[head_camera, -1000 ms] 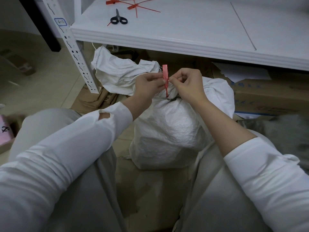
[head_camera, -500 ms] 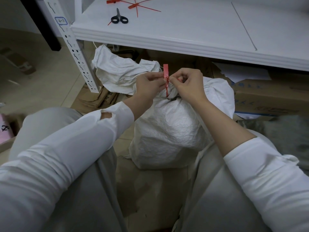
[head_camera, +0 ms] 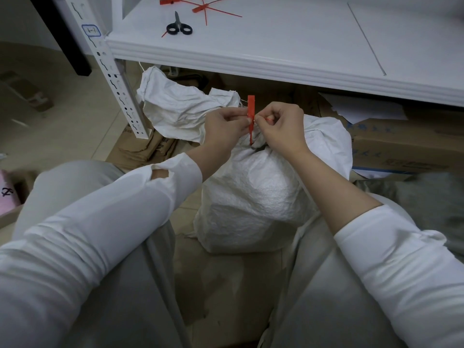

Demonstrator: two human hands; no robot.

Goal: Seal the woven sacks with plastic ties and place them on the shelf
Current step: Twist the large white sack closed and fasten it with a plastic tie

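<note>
A red plastic tie (head_camera: 251, 114) stands upright at the gathered neck of a woven sack (head_camera: 256, 197), on the floor between your knees. Your left hand (head_camera: 223, 129) and right hand (head_camera: 283, 126) meet there, both pinching the tie, probably to cinch it. On the shelf (head_camera: 276, 51) above wait scissors (head_camera: 178, 27) and spare ties (head_camera: 200, 7). A post label (head_camera: 91, 30) may read "1-7".
</note>
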